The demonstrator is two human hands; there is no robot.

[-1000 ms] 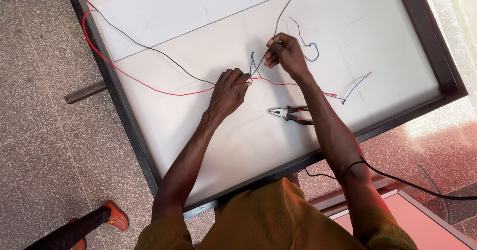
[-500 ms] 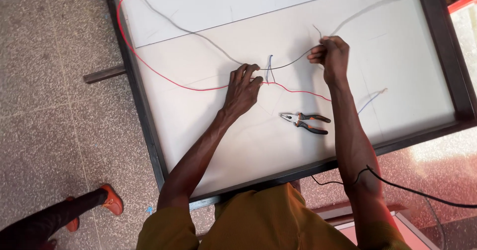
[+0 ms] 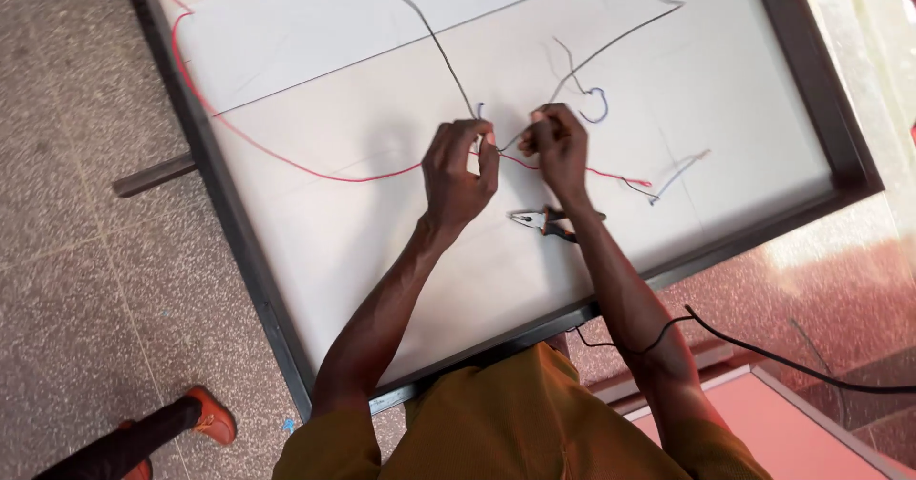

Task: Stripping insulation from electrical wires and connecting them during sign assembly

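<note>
My left hand and my right hand sit close together over a white panel in a dark frame. Both pinch the thin wires where a red wire and a dark grey wire meet. The red wire runs left and up along the frame, then continues right past my right hand. A second grey wire leads up to the right from my right fingers. Pliers lie on the panel just under my right wrist.
The panel's dark frame rests on a speckled stone floor. A black cable crosses my right forearm toward the lower right. Another person's leg and orange shoe stand at the lower left. A reddish board lies at the lower right.
My right hand has moved left and down, closing the gap to my left hand. The view has shifted, so the panel sits further right.
</note>
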